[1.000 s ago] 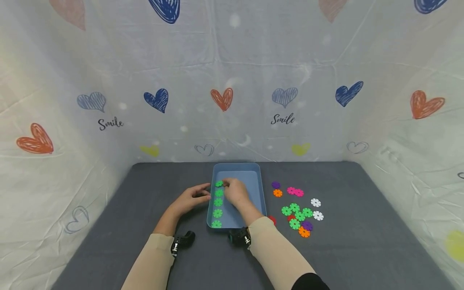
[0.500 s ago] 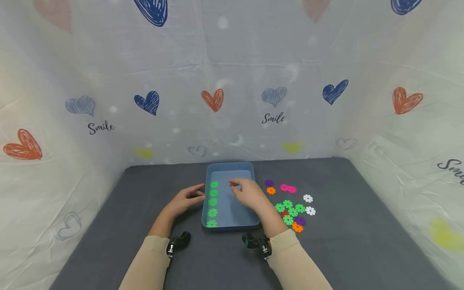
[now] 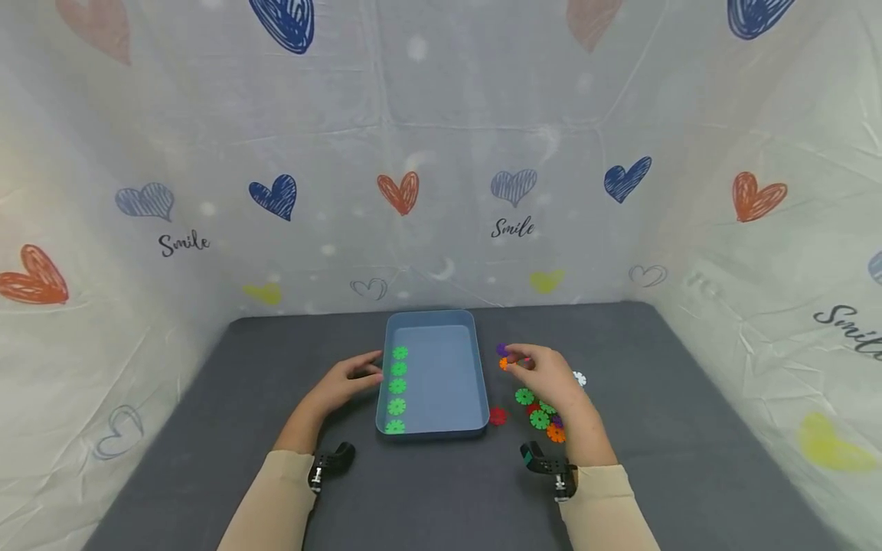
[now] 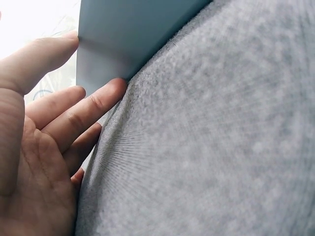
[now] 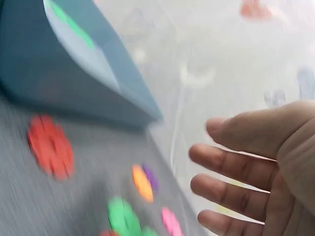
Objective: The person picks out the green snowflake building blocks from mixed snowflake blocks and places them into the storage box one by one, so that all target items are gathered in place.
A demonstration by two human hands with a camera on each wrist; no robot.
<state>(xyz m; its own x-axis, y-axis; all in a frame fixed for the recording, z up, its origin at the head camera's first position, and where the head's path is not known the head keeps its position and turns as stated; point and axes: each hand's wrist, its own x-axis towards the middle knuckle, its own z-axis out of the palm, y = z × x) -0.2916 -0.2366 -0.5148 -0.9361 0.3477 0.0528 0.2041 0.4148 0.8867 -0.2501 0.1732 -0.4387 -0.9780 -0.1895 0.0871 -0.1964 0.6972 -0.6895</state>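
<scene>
A shallow blue tray (image 3: 441, 383) holds a column of several green snowflake-shaped plastic discs (image 3: 396, 386) along its left side. My left hand (image 3: 344, 385) rests beside the tray's left wall, fingers extended; in the left wrist view the fingertips meet the tray's outer wall (image 4: 115, 44). Right of the tray, my right hand (image 3: 551, 377) hovers over the loose discs, with nothing between its fingers. Near its fingertips lie a purple disc (image 3: 501, 350) and an orange disc (image 3: 504, 363). Green discs (image 3: 540, 419) lie below it, and the hand partly hides the cluster.
A red disc (image 3: 498, 416) lies close to the tray's right wall. Another orange disc (image 3: 556, 434) sits at the cluster's near edge, and a white disc (image 3: 580, 378) shows beyond the hand. Behind the grey-covered table (image 3: 289, 337) hangs a heart-printed curtain (image 3: 441, 138).
My right hand released a green disc at the top of the column, then moved right, out of the tray to above the loose discs. The left hand stayed by the tray. The head view shifted slightly.
</scene>
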